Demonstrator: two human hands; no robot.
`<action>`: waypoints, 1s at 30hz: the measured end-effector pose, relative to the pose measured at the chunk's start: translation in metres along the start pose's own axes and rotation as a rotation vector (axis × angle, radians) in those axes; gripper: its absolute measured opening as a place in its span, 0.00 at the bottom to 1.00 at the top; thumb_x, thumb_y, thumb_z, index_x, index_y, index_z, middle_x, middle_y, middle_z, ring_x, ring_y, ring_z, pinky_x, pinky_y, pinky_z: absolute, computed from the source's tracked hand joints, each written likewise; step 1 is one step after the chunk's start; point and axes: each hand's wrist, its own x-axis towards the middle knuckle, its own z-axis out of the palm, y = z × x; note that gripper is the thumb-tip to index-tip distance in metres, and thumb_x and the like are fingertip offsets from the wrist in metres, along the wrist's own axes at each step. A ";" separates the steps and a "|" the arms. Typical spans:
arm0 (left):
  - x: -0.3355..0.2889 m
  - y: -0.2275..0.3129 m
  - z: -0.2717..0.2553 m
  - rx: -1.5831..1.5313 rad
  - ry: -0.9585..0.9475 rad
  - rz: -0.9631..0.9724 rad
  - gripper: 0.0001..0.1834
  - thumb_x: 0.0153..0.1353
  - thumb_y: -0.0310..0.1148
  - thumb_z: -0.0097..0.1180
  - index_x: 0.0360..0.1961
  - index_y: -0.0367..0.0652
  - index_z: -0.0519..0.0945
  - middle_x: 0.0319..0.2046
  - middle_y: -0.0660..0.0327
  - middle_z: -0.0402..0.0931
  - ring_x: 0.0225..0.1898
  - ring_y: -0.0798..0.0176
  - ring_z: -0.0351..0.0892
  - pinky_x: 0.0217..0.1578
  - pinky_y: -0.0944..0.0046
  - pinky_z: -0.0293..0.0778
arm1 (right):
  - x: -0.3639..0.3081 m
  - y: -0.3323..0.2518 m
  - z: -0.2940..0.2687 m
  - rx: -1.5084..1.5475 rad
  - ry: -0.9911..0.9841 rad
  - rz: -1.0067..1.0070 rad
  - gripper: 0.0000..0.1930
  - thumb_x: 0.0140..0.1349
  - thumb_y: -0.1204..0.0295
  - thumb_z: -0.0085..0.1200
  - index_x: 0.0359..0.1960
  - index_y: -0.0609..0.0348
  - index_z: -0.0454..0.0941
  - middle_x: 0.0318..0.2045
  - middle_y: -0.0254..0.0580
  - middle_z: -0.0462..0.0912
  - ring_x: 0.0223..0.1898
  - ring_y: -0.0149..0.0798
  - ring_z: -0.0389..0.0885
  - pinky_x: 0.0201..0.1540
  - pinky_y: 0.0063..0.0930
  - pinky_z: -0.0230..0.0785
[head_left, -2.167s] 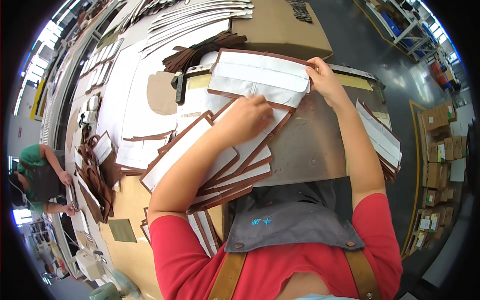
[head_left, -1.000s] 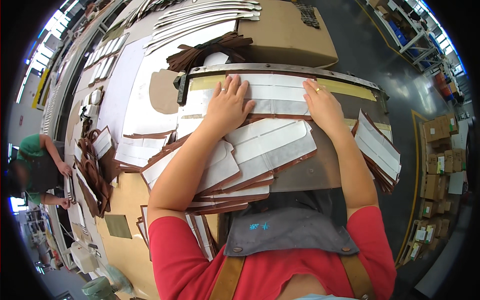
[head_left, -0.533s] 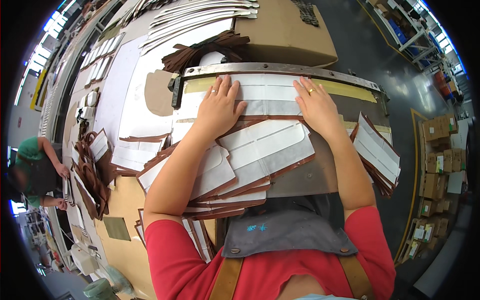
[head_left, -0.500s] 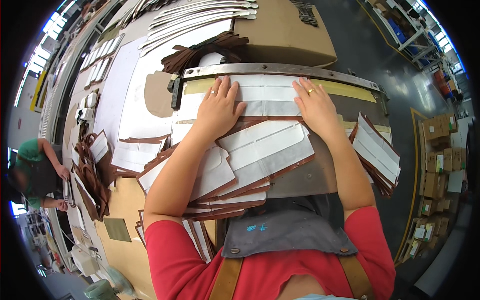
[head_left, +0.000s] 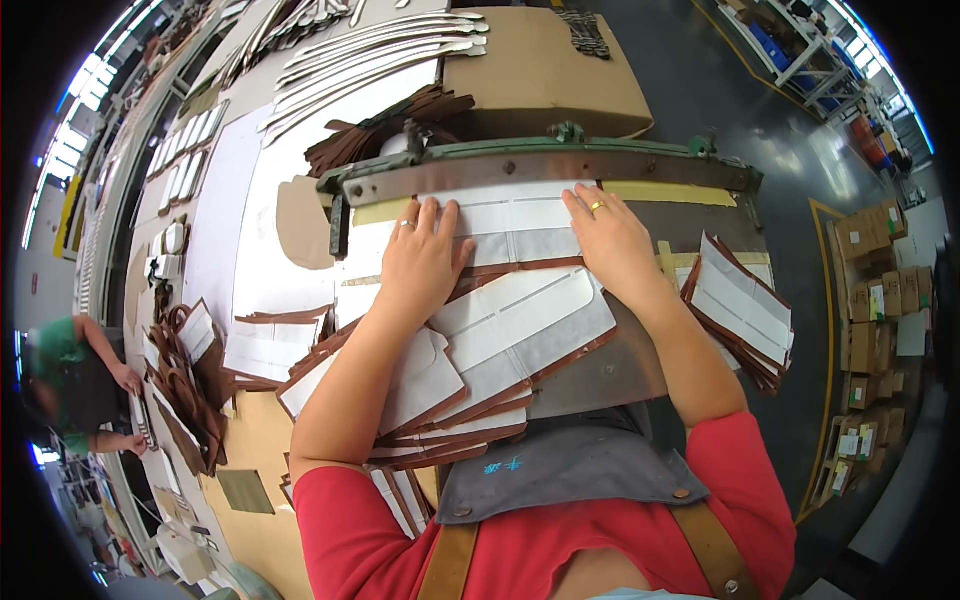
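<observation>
A white panel with brown edges (head_left: 515, 218) lies crosswise on the work surface, its far edge against or under a long metal bar with green fittings (head_left: 530, 168). My left hand (head_left: 424, 258) lies flat on the panel's left part, its fingers stretched toward the bar. My right hand (head_left: 614, 245) rests flat on the right part, fingers slightly apart. Neither hand grips anything. Just below the hands, a fanned pile of similar white, brown-edged panels (head_left: 515, 318) overlaps under my left forearm.
To the right sits another stack of panels (head_left: 742, 305). Brown strips (head_left: 375, 130) are bundled beyond the bar, near a cardboard box (head_left: 545, 75). Light curved strips (head_left: 375, 50) lie farther off. On the left a person in green (head_left: 75, 375) works at the table. Cartons (head_left: 865, 300) stand at far right.
The metal bar has shifted so that its green upper side shows. Both hands stay flat on the panel. The whole view has moved a little.
</observation>
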 end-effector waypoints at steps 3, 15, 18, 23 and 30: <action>0.000 -0.002 -0.001 0.000 -0.009 -0.001 0.25 0.62 0.42 0.49 0.56 0.38 0.66 0.53 0.46 0.66 0.55 0.44 0.66 0.52 0.55 0.67 | 0.001 0.001 0.001 -0.030 -0.001 -0.031 0.18 0.61 0.73 0.43 0.54 0.63 0.70 0.54 0.49 0.72 0.56 0.46 0.70 0.60 0.39 0.61; 0.005 -0.009 -0.007 -0.169 -0.078 -0.066 0.22 0.61 0.38 0.50 0.53 0.37 0.68 0.48 0.47 0.68 0.52 0.45 0.67 0.50 0.54 0.67 | 0.001 0.006 -0.015 0.138 -0.061 -0.034 0.16 0.60 0.70 0.49 0.49 0.62 0.73 0.51 0.49 0.75 0.52 0.48 0.72 0.53 0.39 0.66; 0.009 -0.027 0.006 -0.261 0.082 -0.148 0.24 0.58 0.36 0.52 0.54 0.38 0.66 0.50 0.50 0.66 0.51 0.45 0.67 0.50 0.54 0.66 | 0.032 -0.007 -0.017 0.312 -0.014 -0.079 0.14 0.57 0.72 0.51 0.45 0.62 0.74 0.45 0.49 0.76 0.47 0.49 0.74 0.50 0.40 0.66; 0.009 -0.036 0.019 -0.199 0.181 -0.174 0.29 0.52 0.38 0.56 0.55 0.38 0.67 0.53 0.55 0.65 0.51 0.47 0.66 0.49 0.51 0.64 | 0.092 -0.042 0.028 0.487 -0.024 -0.303 0.16 0.56 0.75 0.52 0.48 0.60 0.74 0.45 0.44 0.74 0.49 0.48 0.71 0.53 0.35 0.64; 0.009 -0.037 0.010 -0.154 0.062 -0.169 0.25 0.53 0.42 0.57 0.52 0.48 0.71 0.48 0.61 0.69 0.51 0.51 0.68 0.49 0.50 0.61 | 0.114 -0.054 0.038 0.418 -0.088 -0.419 0.13 0.54 0.76 0.51 0.42 0.61 0.76 0.40 0.42 0.75 0.45 0.46 0.72 0.50 0.35 0.66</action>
